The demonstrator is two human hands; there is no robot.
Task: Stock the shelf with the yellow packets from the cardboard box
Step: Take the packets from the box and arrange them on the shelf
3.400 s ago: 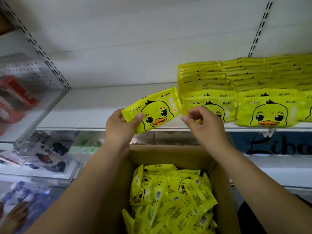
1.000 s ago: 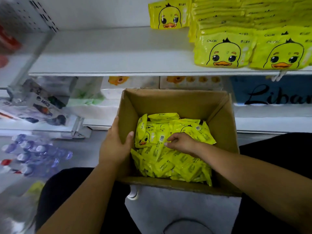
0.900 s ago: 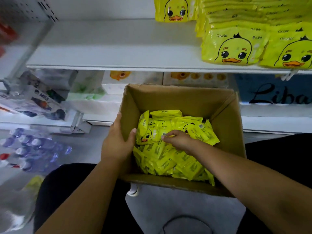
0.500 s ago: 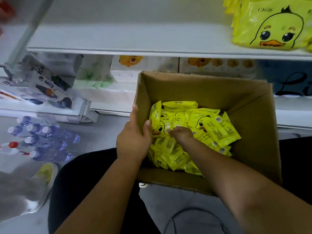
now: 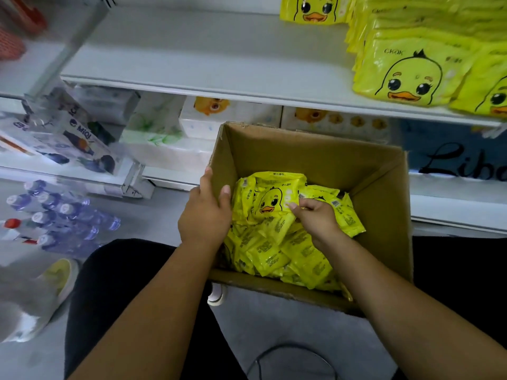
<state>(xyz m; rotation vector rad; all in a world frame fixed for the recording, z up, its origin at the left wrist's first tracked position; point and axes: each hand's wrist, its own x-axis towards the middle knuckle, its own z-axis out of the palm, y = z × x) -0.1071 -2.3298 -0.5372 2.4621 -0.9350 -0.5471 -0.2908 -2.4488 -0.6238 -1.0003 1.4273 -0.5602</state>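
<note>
An open cardboard box [image 5: 384, 187] sits in front of me, holding several yellow duck-face packets [image 5: 274, 250]. My right hand [image 5: 318, 218] is inside the box and pinches one yellow packet [image 5: 270, 200], lifted face-up above the pile. My left hand [image 5: 205, 215] grips the box's left wall, thumb inside. On the white shelf [image 5: 192, 58] above, stacks of yellow packets [image 5: 411, 69] lie at the right, and one single packet [image 5: 310, 9] stands further back.
A lower shelf behind the box carries white tissue packs [image 5: 227, 116]. Bottled water [image 5: 55, 220] lies on the floor at the left, beside a yellow-and-white shoe [image 5: 55, 281]. My dark-clothed legs flank the box. A cable [image 5: 290, 360] loops on the grey floor.
I set a packet on the shelf, then looked down. My right hand reached into the box and now lifts one packet face-up; my left hand moved to the box's left wall.
</note>
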